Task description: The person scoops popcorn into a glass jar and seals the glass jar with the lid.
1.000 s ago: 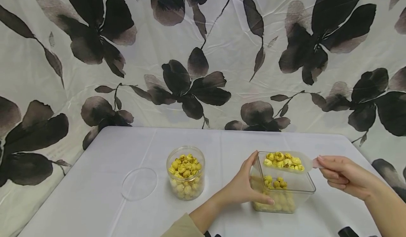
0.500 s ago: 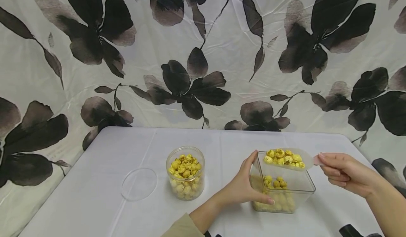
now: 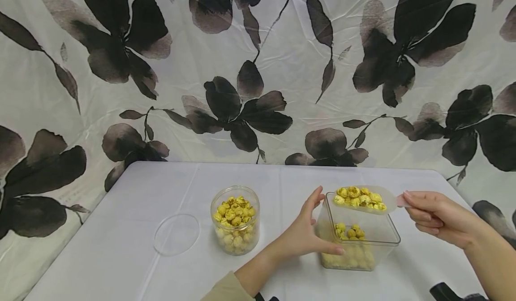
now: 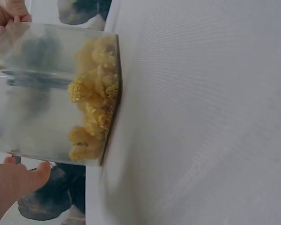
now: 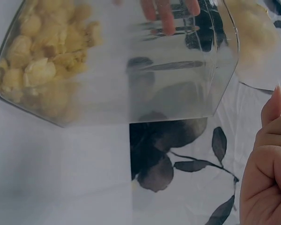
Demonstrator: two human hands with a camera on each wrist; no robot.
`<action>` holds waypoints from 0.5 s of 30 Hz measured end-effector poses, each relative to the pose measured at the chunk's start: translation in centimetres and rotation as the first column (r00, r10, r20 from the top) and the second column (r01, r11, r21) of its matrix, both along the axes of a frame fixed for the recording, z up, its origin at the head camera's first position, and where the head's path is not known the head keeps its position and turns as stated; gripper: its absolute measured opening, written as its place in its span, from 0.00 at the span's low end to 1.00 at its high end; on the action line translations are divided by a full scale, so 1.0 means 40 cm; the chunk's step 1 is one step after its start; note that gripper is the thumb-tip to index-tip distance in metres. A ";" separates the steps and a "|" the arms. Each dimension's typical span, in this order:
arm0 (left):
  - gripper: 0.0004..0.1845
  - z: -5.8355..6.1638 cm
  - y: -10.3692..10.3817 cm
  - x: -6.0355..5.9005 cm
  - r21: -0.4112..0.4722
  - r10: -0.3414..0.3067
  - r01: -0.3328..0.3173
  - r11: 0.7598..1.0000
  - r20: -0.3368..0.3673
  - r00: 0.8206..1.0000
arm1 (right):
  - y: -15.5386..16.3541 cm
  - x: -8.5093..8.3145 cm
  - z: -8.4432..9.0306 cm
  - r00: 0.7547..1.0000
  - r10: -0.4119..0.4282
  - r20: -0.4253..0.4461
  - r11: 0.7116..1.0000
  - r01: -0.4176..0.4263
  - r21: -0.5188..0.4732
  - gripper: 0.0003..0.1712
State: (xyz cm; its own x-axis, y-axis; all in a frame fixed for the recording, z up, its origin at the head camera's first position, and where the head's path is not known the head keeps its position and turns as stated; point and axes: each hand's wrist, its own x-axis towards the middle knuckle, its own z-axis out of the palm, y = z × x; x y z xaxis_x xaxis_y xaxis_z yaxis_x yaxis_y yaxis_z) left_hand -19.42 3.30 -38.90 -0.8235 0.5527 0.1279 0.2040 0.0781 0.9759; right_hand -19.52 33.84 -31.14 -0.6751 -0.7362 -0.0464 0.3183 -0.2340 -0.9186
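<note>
fingers [image 3: 415, 202] pinch a clear scoop [image 3: 360, 199] heaped with yellow popcorn [image 3: 359, 197].

Left hand [image 3: 305, 236] reaches forward, fingers straight, thumb spread (beige sleeve at the wrist); right hand [image 3: 433, 216] curled, pinching.
</note>
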 end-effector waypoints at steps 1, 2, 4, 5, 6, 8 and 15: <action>0.62 0.003 -0.003 0.001 0.001 0.005 -0.005 1.000 0.001 1.000 | -0.001 0.000 0.001 1.000 0.001 0.001 1.000 -0.001 -0.003 0.27; 0.62 0.006 -0.006 0.001 0.002 0.012 -0.012 1.000 0.001 1.000 | -0.002 -0.001 0.001 1.000 0.006 0.002 1.000 -0.006 -0.010 0.27; 0.62 0.013 -0.011 0.003 0.014 0.023 -0.023 1.000 0.001 1.000 | -0.005 -0.001 0.003 1.000 0.012 0.003 1.000 -0.012 -0.020 0.27; 0.62 0.016 -0.014 0.003 0.025 0.027 -0.027 0.999 0.001 1.000 | -0.006 -0.001 0.004 1.000 0.018 0.002 0.999 -0.018 -0.027 0.27; 0.62 0.019 -0.016 0.003 0.034 0.032 -0.032 0.999 -0.001 0.999 | -0.007 -0.001 0.005 1.000 0.020 0.004 0.999 -0.020 -0.031 0.27; 0.62 0.025 -0.023 0.003 0.059 0.034 -0.034 0.998 -0.002 0.999 | -0.009 -0.002 0.007 1.000 0.028 0.001 0.999 -0.027 -0.040 0.27; 0.61 0.066 -0.063 0.009 0.111 0.045 -0.041 0.993 -0.027 0.999 | -0.018 -0.008 0.019 0.999 0.045 -0.016 0.998 -0.046 -0.049 0.27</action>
